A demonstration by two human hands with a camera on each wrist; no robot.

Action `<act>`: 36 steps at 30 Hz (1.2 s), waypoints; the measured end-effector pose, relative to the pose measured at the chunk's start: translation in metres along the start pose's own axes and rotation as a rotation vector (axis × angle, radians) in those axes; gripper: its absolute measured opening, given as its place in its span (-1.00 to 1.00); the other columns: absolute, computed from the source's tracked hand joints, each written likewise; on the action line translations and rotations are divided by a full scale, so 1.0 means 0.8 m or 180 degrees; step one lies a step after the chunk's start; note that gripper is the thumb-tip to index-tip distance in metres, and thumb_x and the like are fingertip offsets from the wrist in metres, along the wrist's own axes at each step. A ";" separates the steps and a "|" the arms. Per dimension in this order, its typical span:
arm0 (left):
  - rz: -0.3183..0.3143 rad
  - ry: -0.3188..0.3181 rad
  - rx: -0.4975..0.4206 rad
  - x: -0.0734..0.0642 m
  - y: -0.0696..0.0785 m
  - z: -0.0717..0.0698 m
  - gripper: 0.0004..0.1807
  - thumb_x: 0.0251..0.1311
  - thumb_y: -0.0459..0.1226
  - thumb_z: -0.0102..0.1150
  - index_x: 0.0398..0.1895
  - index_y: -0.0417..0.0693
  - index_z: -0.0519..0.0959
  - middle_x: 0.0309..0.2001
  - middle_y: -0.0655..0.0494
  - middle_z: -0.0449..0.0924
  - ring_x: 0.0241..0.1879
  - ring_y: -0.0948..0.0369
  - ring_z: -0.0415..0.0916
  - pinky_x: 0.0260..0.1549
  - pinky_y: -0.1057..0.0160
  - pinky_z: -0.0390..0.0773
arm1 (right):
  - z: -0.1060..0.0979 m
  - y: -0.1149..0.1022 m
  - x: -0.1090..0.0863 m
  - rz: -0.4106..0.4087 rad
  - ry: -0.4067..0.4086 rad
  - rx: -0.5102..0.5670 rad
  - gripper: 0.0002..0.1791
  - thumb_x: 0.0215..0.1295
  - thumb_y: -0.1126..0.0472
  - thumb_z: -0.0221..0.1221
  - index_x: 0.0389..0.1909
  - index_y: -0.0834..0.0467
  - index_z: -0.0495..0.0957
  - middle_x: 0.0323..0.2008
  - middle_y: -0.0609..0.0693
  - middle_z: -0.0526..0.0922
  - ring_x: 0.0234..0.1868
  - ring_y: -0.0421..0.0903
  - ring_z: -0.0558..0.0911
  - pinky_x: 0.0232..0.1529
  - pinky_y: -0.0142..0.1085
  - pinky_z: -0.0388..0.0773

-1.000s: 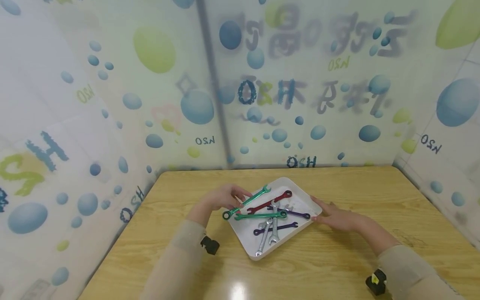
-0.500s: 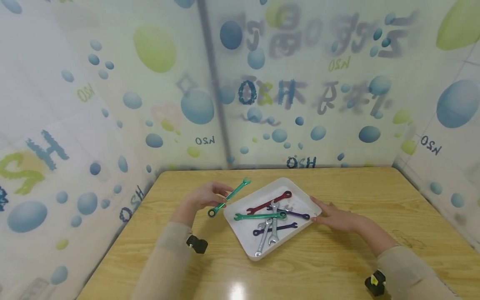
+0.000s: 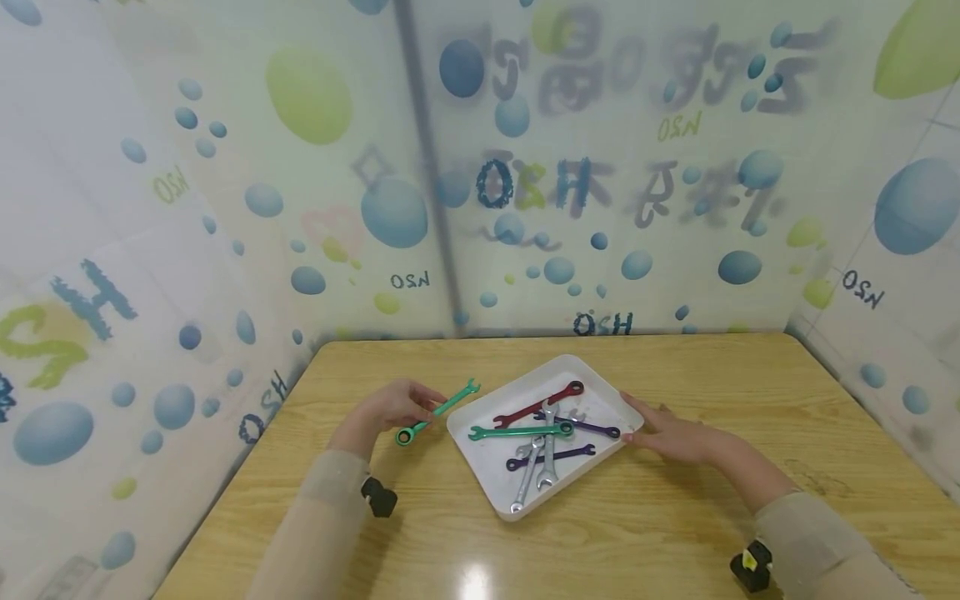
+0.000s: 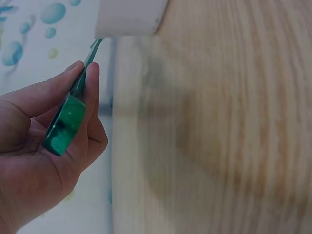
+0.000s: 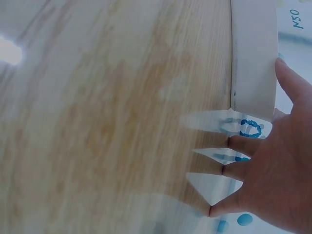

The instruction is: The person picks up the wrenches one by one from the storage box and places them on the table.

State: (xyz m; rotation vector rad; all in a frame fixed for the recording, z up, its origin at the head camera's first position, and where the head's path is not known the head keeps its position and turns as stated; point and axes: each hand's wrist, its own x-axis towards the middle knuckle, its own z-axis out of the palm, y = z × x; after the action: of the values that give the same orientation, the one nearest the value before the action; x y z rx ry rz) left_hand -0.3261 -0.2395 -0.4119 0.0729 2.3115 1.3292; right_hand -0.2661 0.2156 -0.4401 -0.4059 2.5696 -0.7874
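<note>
My left hand (image 3: 393,407) pinches a green ratcheting combination wrench (image 3: 452,402) between thumb and fingers, left of the white tray (image 3: 487,473). The wrench slants up toward the tray, its ring end (image 4: 66,124) nearest the palm in the left wrist view. At the tray's right corner, my right hand (image 3: 671,433) rests with fingers spread. Its thumb touches the rim while several fingertips meet the table, as the right wrist view shows. Inside the tray lie another green wrench (image 3: 517,432), a red wrench (image 3: 540,405), two purple wrenches (image 3: 558,457) and silver wrenches (image 3: 550,454).
The tray sits turned at an angle on a wooden table (image 3: 600,550). Patterned walls (image 3: 525,275) with blue and green bubbles enclose the table behind and at both sides.
My left hand has carried the green wrench left from over the tray, out past its rim, and lower toward the table. The right hand and tray have stayed put.
</note>
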 end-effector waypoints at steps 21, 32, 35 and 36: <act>-0.0373 0.0374 0.0260 0.006 -0.030 0.006 -0.65 0.11 -0.55 0.26 0.02 -0.34 0.60 -0.10 -0.09 0.61 -0.34 0.19 0.55 -0.34 0.28 0.60 | 0.001 0.002 0.001 -0.0008 0.0008 0.0005 -0.08 0.40 -0.30 -0.05 0.56 0.04 -0.22 0.47 0.40 -0.15 0.39 0.51 -0.33 0.08 0.56 -0.35; -0.0367 0.0489 0.0525 0.007 -0.019 0.020 -0.68 0.09 -0.54 0.30 -0.05 -0.27 0.65 -0.27 0.00 0.61 -0.43 0.23 0.52 -0.41 0.30 0.60 | 0.001 0.004 0.001 -0.0014 0.0015 0.0124 -0.08 0.40 -0.28 -0.03 0.56 0.04 -0.22 0.47 0.42 -0.19 0.39 0.51 -0.38 0.05 0.56 -0.46; -0.0363 0.0517 0.0586 0.008 -0.018 0.023 -0.70 0.08 -0.55 0.29 -0.08 -0.26 0.66 -0.32 0.01 0.61 -0.44 0.23 0.51 -0.41 0.30 0.60 | 0.000 0.004 0.001 -0.0018 0.0029 0.0108 -0.07 0.40 -0.29 -0.03 0.56 0.04 -0.21 0.46 0.43 -0.18 0.39 0.52 -0.36 0.06 0.56 -0.42; -0.0356 0.0522 0.0603 0.008 -0.018 0.024 -0.70 0.08 -0.55 0.29 -0.08 -0.26 0.66 -0.32 0.01 0.61 -0.45 0.23 0.50 -0.42 0.29 0.60 | -0.001 0.003 0.001 -0.0020 0.0026 0.0099 -0.07 0.39 -0.29 -0.02 0.56 0.05 -0.21 0.46 0.44 -0.18 0.38 0.53 -0.36 0.06 0.57 -0.40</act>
State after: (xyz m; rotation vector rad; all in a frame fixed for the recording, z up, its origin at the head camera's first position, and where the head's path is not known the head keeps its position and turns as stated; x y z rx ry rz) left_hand -0.3211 -0.2301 -0.4337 -0.1072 2.5342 1.0953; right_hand -0.2676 0.2176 -0.4416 -0.4019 2.5615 -0.8318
